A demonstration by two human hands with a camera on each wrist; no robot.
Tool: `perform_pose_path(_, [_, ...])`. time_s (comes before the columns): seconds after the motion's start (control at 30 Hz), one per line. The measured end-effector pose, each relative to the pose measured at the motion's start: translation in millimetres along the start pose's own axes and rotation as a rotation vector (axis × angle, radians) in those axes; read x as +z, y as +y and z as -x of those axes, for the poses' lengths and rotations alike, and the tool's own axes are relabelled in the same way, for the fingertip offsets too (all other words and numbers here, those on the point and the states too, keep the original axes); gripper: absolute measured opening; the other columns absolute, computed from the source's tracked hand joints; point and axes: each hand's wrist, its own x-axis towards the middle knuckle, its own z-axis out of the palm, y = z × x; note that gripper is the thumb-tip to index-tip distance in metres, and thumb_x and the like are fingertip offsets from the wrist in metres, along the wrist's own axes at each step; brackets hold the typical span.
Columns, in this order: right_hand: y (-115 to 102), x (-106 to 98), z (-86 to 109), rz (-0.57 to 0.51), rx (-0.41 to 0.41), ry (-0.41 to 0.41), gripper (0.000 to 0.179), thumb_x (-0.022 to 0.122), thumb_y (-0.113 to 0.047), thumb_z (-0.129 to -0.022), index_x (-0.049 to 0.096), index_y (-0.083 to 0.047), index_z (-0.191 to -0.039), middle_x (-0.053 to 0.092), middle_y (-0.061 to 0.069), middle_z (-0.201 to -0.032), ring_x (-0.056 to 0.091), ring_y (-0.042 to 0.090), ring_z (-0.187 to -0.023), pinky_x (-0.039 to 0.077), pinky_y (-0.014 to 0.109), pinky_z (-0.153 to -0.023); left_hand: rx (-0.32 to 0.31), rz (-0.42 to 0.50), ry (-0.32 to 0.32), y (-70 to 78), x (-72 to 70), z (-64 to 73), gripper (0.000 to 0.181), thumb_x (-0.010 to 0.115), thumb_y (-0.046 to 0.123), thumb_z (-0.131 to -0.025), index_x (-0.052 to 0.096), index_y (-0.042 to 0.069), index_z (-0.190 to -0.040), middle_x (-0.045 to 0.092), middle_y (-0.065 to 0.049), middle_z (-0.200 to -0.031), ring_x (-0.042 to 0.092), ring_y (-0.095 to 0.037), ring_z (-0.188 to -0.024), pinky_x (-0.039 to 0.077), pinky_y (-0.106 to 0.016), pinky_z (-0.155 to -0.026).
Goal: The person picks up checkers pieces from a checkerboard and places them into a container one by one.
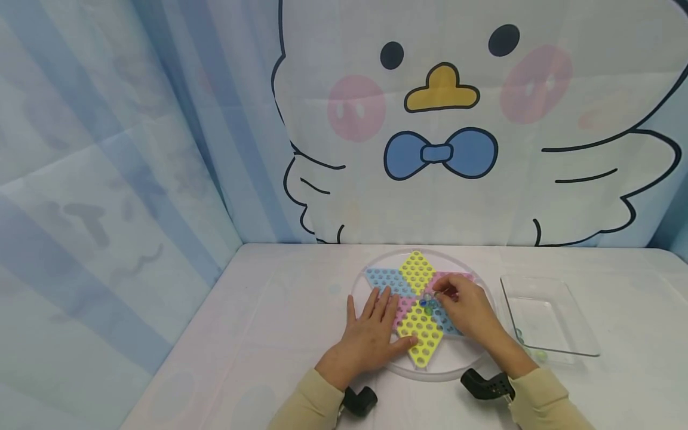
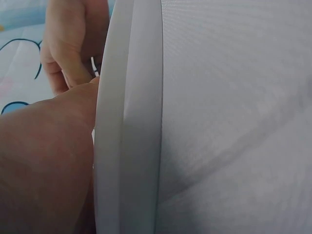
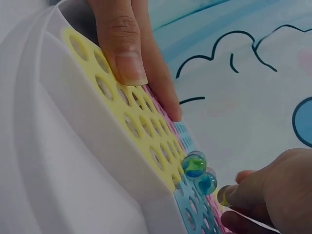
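Observation:
A round white Chinese checkers board (image 1: pixel 400 360) carries a star of yellow, pink and blue sections full of holes. My left hand (image 1: pixel 371 334) lies on its left side, fingers spread and straight, with the thumb on the near yellow section (image 1: pixel 421 328). Over the right part of the star, my right hand (image 1: pixel 469 306) pinches a yellowish marble (image 3: pixel 224 196) between thumb and fingertips. Just beside it, a green-and-blue marble (image 3: pixel 194 165) and a blue marble (image 3: pixel 206 182) sit near the star's middle. The left wrist view shows mostly the board's rim (image 2: pixel 129 126).
To the board's right stands a clear plastic box (image 1: pixel 548 316), with a few marbles (image 1: pixel 540 356) visible at its near left corner. A pale cloth covers the table (image 1: pixel 269 334). Behind it hangs a curtain (image 1: pixel 451 203) printed with a cartoon bird.

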Motion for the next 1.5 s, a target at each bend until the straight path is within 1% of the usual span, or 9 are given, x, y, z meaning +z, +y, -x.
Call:
perform_pose_path(0.17, [-2,-4,0.6,-0.017,-0.004,0.007,0.012,0.062,-0.001,-0.093,0.066,-0.004,-0.103,0.068,0.011,-0.102,0.061,0.023,-0.094,0.052,0.042,-0.084,0.004,-0.005,0.004,-0.8,0.2,0.2,0.091,0.032,0.076,-0.093,0.013,0.019,-0.161,0.004,-0.001,-0.169,0.0,-0.023,-0.157,-0.001,-0.067,-0.119])
perform_pose_path(0.43, [-9,-12,2.5,-0.023,0.033,0.002,0.014,0.058,-0.004,-0.096,0.065,-0.004,-0.108,0.065,0.015,-0.11,0.063,0.028,-0.101,0.054,0.049,-0.092,0.008,0.005,0.001,0.4,-1.4,1.4,0.09,0.032,0.075,-0.094,0.013,0.018,-0.161,0.003,-0.001,-0.169,0.0,-0.024,-0.157,0.0,-0.067,-0.119])
perform_pose_path(0.57, [-9,-17,2.9,-0.027,0.03,0.014,0.014,0.058,-0.004,-0.096,0.064,-0.003,-0.109,0.065,0.016,-0.113,0.064,0.031,-0.103,0.053,0.051,-0.094,0.008,0.008,-0.004,0.6,-1.6,1.2,0.09,0.032,0.075,-0.093,0.012,0.018,-0.161,0.002,-0.001,-0.169,-0.001,-0.023,-0.157,-0.001,-0.067,-0.119])
perform_pose_path(0.73, [-7,-22,4.6,-0.026,0.02,0.021,0.014,0.059,-0.004,-0.096,0.064,-0.003,-0.11,0.066,0.016,-0.113,0.065,0.031,-0.104,0.054,0.05,-0.093,0.003,0.005,-0.008,0.3,-1.4,1.7,0.091,0.032,0.076,-0.093,0.012,0.019,-0.161,0.002,0.0,-0.169,-0.002,-0.023,-0.157,-0.001,-0.066,-0.119])
perform_pose_path(1.03, [-10,-38,9.6,-0.011,0.048,0.027,0.017,0.059,-0.005,-0.097,0.063,-0.003,-0.113,0.064,0.018,-0.115,0.063,0.033,-0.107,0.054,0.051,-0.094,-0.001,0.007,-0.015,0.2,-1.6,1.0,0.092,0.032,0.077,-0.092,0.011,0.02,-0.161,0.002,0.0,-0.169,-0.003,-0.023,-0.157,-0.003,-0.066,-0.119])
perform_pose_path(1.2, [-6,-47,13.7,0.016,0.052,0.05,0.018,0.059,-0.005,-0.097,0.062,-0.002,-0.115,0.064,0.019,-0.116,0.062,0.034,-0.108,0.053,0.052,-0.094,0.005,0.014,-0.013,1.1,-2.6,1.7,0.091,0.033,0.076,-0.093,0.011,0.019,-0.161,0.002,0.0,-0.169,-0.002,-0.023,-0.157,-0.002,-0.066,-0.119])
perform_pose_path(1.37, [0,-55,16.9,0.043,0.028,0.085,0.018,0.06,-0.004,-0.096,0.062,-0.002,-0.113,0.064,0.018,-0.115,0.063,0.033,-0.106,0.054,0.05,-0.091,0.011,0.017,-0.009,1.4,-2.9,2.4,0.091,0.032,0.075,-0.093,0.011,0.019,-0.161,0.003,-0.001,-0.169,-0.002,-0.023,-0.157,-0.002,-0.067,-0.119])
perform_pose_path(1.5, [4,-62,19.7,0.053,0.027,0.108,0.019,0.061,-0.004,-0.095,0.063,-0.003,-0.113,0.064,0.018,-0.114,0.063,0.033,-0.104,0.054,0.048,-0.089,0.01,0.013,-0.008,1.0,-2.1,2.7,0.09,0.033,0.075,-0.093,0.011,0.019,-0.161,0.003,-0.001,-0.169,-0.003,-0.023,-0.157,-0.002,-0.067,-0.119])
